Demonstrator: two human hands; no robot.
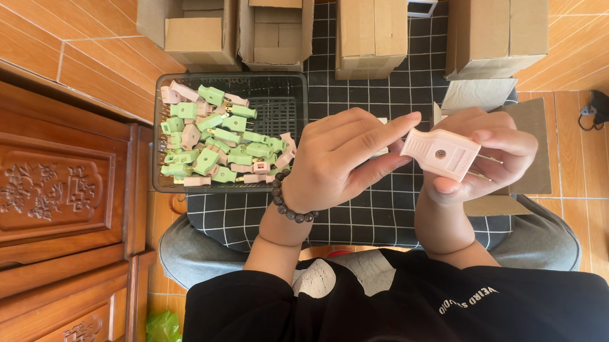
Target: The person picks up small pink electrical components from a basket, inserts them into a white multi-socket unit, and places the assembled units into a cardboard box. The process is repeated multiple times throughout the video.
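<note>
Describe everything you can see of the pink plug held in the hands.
The pink plug is a flat, roughly rectangular body of pale pink plastic with a small dark screw hole in the middle of its upper face. Two thin metal prongs stick out of its right end. It lies tilted, held above the checked cloth. The right hand cradles it from below and behind, and the left hand meets its left end with thumb and forefinger.

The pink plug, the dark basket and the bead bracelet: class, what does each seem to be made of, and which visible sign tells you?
Pink plug, held in the right hand: likely moulded plastic, smooth with a faint sheen; its prongs look like brass-coloured metal.
Basket: probably rigid dark plastic, given its fine grid walls.
Bracelet on the left hand's wrist: dark round beads with a dull gloss, wood or stone; unclear.
</note>
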